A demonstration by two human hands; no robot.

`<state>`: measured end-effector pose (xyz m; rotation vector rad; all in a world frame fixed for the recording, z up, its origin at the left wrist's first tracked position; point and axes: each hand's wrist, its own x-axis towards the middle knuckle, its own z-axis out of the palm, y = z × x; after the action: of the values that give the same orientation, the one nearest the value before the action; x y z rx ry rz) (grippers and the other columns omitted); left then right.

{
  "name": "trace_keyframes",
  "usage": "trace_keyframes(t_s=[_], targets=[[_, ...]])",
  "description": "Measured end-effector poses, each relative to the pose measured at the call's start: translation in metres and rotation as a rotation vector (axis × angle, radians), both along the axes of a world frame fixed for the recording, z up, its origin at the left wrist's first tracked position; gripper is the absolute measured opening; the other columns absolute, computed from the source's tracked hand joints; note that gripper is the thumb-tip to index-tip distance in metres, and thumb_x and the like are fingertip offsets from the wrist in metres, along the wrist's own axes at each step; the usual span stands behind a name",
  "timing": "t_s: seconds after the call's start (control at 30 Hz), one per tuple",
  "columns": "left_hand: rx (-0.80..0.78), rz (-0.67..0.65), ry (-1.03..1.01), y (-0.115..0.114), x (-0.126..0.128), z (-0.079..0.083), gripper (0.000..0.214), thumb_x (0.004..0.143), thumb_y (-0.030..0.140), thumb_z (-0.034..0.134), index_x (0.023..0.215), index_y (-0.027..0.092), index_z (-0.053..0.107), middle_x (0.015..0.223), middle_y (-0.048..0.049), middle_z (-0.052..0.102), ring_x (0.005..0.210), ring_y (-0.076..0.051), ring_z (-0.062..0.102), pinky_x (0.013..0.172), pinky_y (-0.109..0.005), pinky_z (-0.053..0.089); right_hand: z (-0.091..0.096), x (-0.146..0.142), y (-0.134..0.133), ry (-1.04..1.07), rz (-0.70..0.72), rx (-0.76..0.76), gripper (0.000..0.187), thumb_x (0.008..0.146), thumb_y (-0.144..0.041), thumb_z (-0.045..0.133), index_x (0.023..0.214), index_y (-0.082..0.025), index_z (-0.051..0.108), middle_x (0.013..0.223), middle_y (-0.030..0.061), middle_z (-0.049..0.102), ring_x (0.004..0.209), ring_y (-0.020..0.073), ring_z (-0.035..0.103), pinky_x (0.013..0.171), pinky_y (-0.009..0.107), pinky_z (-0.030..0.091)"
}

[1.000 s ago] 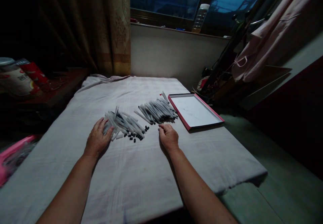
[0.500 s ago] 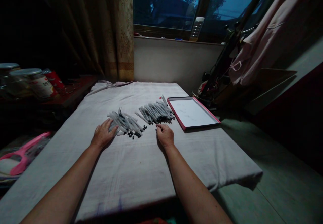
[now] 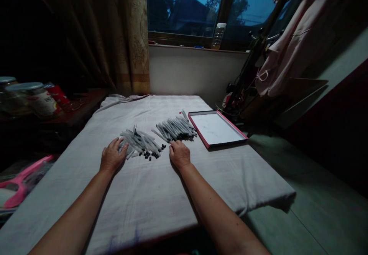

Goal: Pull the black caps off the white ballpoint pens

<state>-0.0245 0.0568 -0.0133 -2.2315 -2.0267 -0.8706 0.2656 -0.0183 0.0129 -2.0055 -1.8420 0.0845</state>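
Two piles of thin, pale translucent sticks with black ends, like pen tubes, lie on the cloth-covered table. Against the near-left edge of the looser left pile rests my left hand, fingers spread. Several small black pieces lie loose at that pile's near end. My right hand is by the near edge of the neater right pile, its fingers curled together. Whatever its fingertips hold, if anything, is too small to make out. Right of that pile is a shallow tray, white inside with red and black sides.
A pale checked cloth covers the table. Jars and a red packet stand on a side surface at left, above a pink-handled object. A bottle stands on the windowsill; pink clothing hangs at right.
My right hand has shifted a little left, towards the loose black pieces. My left hand has drawn slightly left from the left pile. The camera view has shifted slightly.
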Motion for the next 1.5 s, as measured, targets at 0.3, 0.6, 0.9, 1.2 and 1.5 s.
trace_keyframes(t_s=[0.3, 0.6, 0.9, 1.2, 1.5], targets=[[0.072, -0.024, -0.062, 0.004, -0.005, -0.006, 0.054, 0.091, 0.051, 0.037, 0.120, 0.017, 0.066, 0.137, -0.0152, 0.063, 0.127, -0.031, 0.059, 0.108, -0.046, 0.046, 0.017, -0.013, 0.022, -0.103, -0.067, -0.146, 0.026, 0.099, -0.032, 0.050, 0.105, -0.019, 0.072, 0.109, 0.0134, 0.073, 0.099, 0.0243, 0.071, 0.078, 0.031, 0.049], [0.125, -0.044, -0.085, 0.004, -0.005, -0.009, 0.050, 0.090, 0.050, 0.041, 0.117, 0.018, 0.067, 0.133, -0.0143, 0.065, 0.122, -0.031, 0.061, 0.106, -0.046, 0.048, 0.022, -0.015, 0.034, -0.071, -0.094, -0.201, 0.023, 0.098, -0.028, 0.054, 0.106, -0.017, 0.071, 0.107, 0.0153, 0.076, 0.097, 0.0250, 0.073, 0.077, 0.031, 0.049], [0.367, -0.188, 0.048, -0.026, 0.013, 0.003, 0.041, 0.096, 0.039, 0.047, 0.129, 0.018, 0.058, 0.138, -0.0169, 0.060, 0.133, -0.032, 0.053, 0.117, -0.056, 0.031, 0.006, 0.008, 0.012, 0.680, -0.121, 0.241, 0.020, 0.087, -0.035, 0.056, 0.082, -0.019, 0.067, 0.077, 0.0060, 0.074, 0.071, 0.0195, 0.067, 0.068, 0.029, 0.049], [0.482, -0.467, 0.172, -0.046, 0.051, 0.017, 0.045, 0.095, 0.030, 0.057, 0.138, 0.021, 0.049, 0.136, -0.0149, 0.060, 0.131, -0.029, 0.054, 0.114, -0.050, 0.036, 0.011, 0.008, 0.008, 1.377, 0.119, -0.059, 0.028, 0.067, -0.044, 0.073, 0.065, -0.019, 0.062, 0.055, -0.0026, 0.062, 0.047, 0.0102, 0.051, 0.048, 0.023, 0.043], [0.320, -0.548, 0.092, -0.042, 0.040, 0.019, 0.018, 0.098, 0.029, 0.049, 0.106, 0.022, 0.064, 0.090, -0.0047, 0.072, 0.084, -0.021, 0.066, 0.082, -0.034, 0.050, 0.000, 0.008, 0.019, 1.269, 0.179, -0.186, 0.041, 0.074, -0.058, 0.071, 0.068, -0.018, 0.064, 0.056, -0.0016, 0.061, 0.047, 0.0097, 0.048, 0.046, 0.022, 0.037]])
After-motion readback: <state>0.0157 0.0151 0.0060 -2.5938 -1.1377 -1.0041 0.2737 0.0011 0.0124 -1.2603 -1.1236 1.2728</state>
